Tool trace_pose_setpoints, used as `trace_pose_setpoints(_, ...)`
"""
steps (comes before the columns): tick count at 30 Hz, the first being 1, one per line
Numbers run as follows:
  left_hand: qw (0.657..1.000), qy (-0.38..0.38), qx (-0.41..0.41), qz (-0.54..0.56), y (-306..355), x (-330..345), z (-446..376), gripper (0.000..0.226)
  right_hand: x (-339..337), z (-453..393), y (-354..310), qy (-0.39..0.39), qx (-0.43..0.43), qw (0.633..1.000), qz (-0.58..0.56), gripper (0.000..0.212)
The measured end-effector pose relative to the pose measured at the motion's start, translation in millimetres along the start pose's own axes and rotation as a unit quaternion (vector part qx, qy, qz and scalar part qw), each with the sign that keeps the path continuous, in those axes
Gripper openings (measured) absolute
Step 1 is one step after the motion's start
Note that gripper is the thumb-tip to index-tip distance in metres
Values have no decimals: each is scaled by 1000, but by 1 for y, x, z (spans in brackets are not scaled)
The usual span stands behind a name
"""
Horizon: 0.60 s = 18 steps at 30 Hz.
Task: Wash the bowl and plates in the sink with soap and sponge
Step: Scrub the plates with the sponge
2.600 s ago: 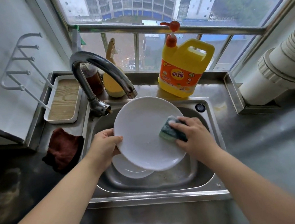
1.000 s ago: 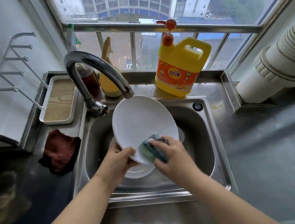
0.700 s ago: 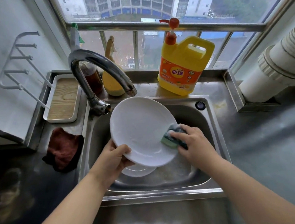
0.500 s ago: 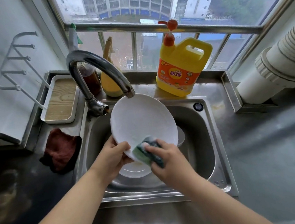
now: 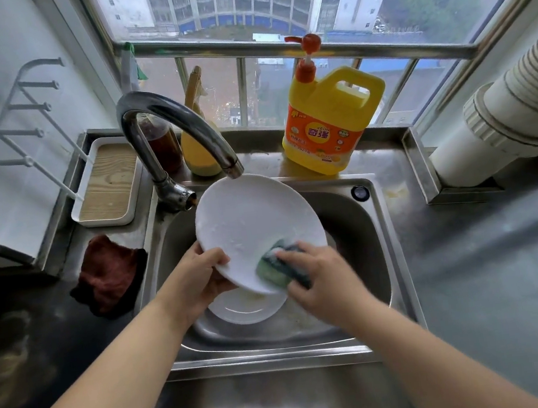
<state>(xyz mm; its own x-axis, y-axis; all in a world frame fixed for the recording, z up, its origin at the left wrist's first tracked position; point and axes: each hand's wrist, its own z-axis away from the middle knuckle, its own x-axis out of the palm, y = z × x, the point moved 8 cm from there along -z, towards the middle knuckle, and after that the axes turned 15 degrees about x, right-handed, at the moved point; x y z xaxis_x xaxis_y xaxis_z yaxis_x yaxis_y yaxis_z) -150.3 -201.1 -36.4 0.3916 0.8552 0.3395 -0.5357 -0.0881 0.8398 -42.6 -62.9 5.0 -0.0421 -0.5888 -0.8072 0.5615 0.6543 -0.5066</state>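
sponge (image 5: 277, 265) shifted right, under right hand (image 5: 323, 275)

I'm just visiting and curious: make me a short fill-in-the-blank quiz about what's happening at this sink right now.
1. The left hand grips the edge of a white ____, tilted over the sink.
2. The right hand presses a green ____ against its lower part.
3. The soap jug on the ledge behind the sink is ____ with a red pump.
4. A dark red ____ lies on the counter left of the sink.

Missing words: plate; sponge; yellow; cloth
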Motion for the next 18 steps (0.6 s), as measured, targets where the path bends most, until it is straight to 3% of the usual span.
trace_pose_setpoints(3,1000,8,-6,7,-5,-1,0,40,22,17,-20,-48,-27,998,-20,57)
trace_pose_setpoints(6,1000,6,-15,-12,-2,-13,-1,39,8,5,-5,-4,-70,997,27,52)
trace_pose_setpoints(10,997,-26,-45,-56,4,-19,-7,43,-23,-28,36,27,3,992,127,52)
trace_pose_setpoints(12,997,-17,-50,-57,7,-20,-10,42,-31,-30,35,33,-6,989,142,53)
trace_pose_setpoints(16,999,13,-51,-13,13,-25,-16,37,-28,-7,22,-19,-58,985,162,86)
trace_pose_setpoints(18,999,7,-45,-7,16,-24,-15,35,-18,4,18,-17,-113,972,207,89)
